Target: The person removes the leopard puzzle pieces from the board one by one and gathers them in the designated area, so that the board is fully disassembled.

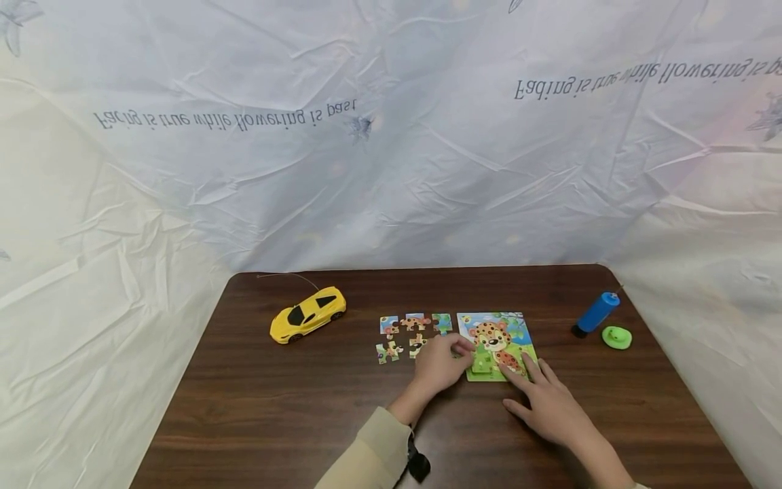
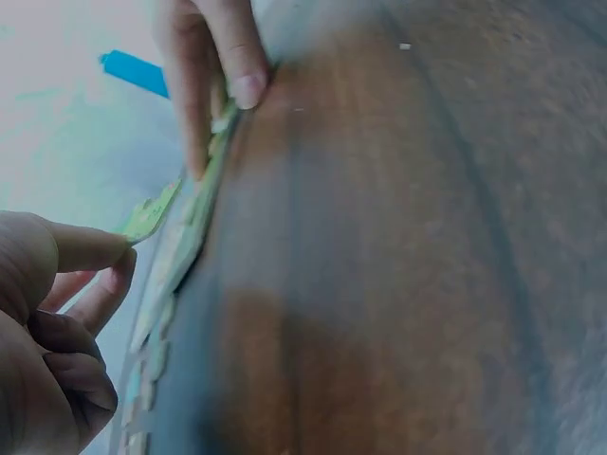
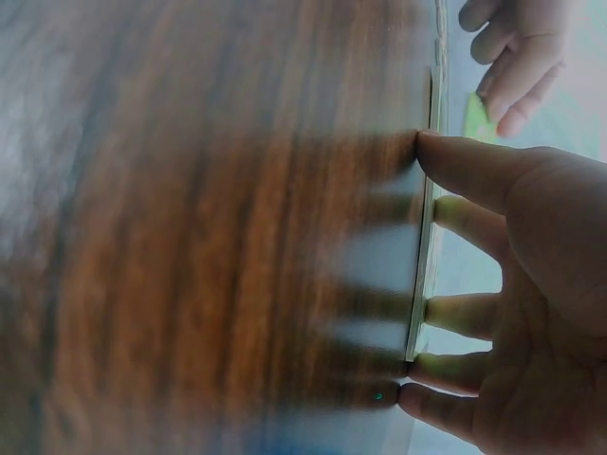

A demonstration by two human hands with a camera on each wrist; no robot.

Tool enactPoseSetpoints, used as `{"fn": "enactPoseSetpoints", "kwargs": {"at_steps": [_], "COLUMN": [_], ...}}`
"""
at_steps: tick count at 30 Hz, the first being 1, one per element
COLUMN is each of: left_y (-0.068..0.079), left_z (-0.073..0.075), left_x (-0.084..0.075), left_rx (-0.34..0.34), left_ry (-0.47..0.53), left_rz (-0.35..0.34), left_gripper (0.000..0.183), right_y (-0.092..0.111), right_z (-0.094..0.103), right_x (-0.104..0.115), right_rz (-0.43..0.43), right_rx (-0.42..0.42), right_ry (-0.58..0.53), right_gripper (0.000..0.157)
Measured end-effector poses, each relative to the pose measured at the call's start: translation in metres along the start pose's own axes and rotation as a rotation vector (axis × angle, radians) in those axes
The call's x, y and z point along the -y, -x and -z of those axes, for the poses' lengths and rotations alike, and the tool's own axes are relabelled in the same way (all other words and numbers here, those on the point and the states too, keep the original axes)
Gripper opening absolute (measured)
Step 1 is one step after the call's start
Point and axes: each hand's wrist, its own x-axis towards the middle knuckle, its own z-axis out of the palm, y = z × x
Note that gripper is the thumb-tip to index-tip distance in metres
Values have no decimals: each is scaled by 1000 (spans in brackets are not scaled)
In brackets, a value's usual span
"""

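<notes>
My left hand [image 1: 441,363] pinches a green jigsaw piece [image 2: 152,213] between thumb and fingers, tilted just above the lower left of a puzzle board [image 1: 514,327]. The board carries a picture of a spotted leopard cub on grass. With fingers spread, my right hand [image 1: 550,404] rests its fingertips on the board's lower right part, the thumb near the table at the front edge. Left of the board lie several loose jigsaw pieces [image 1: 389,352], partly hidden behind my left hand.
A yellow toy car [image 1: 308,315] with a thin wire sits at the left on the dark wooden table [image 1: 269,407]. At the right are a blue cylinder [image 1: 595,314] with a black end and a small green toy [image 1: 617,337]. A printed white cloth [image 1: 391,170] hangs behind.
</notes>
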Motion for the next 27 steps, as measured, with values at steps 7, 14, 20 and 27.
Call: {"fn": "enactPoseSetpoints", "kwargs": {"at_steps": [7, 14, 20, 27], "left_y": [8, 22, 41, 62], "left_z": [29, 61, 87, 112], "left_x": [2, 11, 32, 57], "left_rx": [14, 42, 66, 71], "left_ry": [60, 94, 87, 52], "left_rz": [10, 18, 75, 125], "left_gripper": [6, 5, 4, 6], "right_y": [0, 1, 0, 1], "right_z": [-1, -3, -3, -2], "right_x": [0, -2, -1, -1], "right_rz": [3, 10, 13, 1], "right_rx": [-2, -5, -2, 4], "right_ry": [-1, 4, 3, 12], "right_gripper": [65, 65, 65, 66]}}
